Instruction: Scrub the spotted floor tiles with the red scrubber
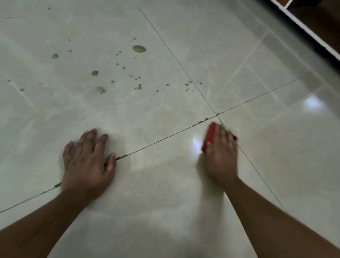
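The right hand (220, 154) grips the red scrubber (210, 137), its long axis running away from the person, just below the grout crossing. The left hand (87, 166) presses spread on the floor tiles (68, 41); brown spots (139, 48) lie beyond it.

I see two bare forearms, sleeveless as far as my view reaches, and two bare hands, left hand (87, 168) and right hand (221, 156), with short nails.

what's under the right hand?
The red scrubber, its red edge showing past the right hand, on the pale floor tile. Its scrubbing face and the tile beneath are covered.
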